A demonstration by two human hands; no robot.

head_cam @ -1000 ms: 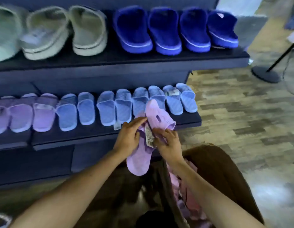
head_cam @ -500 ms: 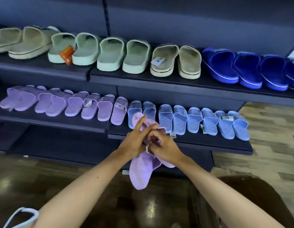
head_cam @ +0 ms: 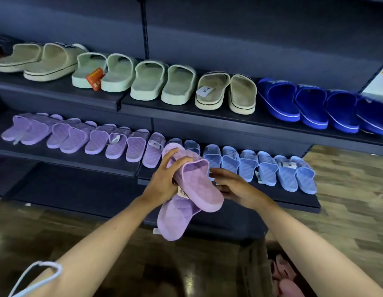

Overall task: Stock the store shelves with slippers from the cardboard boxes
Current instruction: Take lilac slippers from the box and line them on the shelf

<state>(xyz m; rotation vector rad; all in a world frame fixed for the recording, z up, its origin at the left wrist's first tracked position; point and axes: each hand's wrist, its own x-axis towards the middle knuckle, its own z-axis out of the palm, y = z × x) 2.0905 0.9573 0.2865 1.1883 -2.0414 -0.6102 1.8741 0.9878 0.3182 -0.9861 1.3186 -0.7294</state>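
Dark metal shelving fills the aisle wall, its upper shelf (head_cam: 261, 120) lined with beige, pale green and royal blue slippers (head_cam: 315, 108). A worker is stocking footwear from a cardboard box (head_cam: 256, 266) at bottom right, where pink slippers (head_cam: 282, 281) show.

Half a second earlier both hands were clasped round the strap end of a lilac slipper pair (head_cam: 192, 189), working near its paper tag (head_cam: 183, 192). A second ago the pair was only just clear of the box. Now it has been brought up to the lower shelf (head_cam: 293, 200) and fanned apart. One slipper lies footbed-up across the other, which hangs heel-down toward the floor, and the two appear to be joined at the tag.

The pair is therefore in the air, not yet set down, in front of the spot where the lilac row (head_cam: 96, 142) meets the light blue row (head_cam: 270, 170). Placing it beside the matching lilac stock looks like the next step, though no open gap shows there.

The left hand (head_cam: 164, 181) grips the pair at the strap end, fingers wrapped over the top slipper's strap. The right hand (head_cam: 237, 188) has let go, and its fingers are loosely extended just beside the top slipper's heel. Whether its palm touches the sole edge is hard to tell from this angle.
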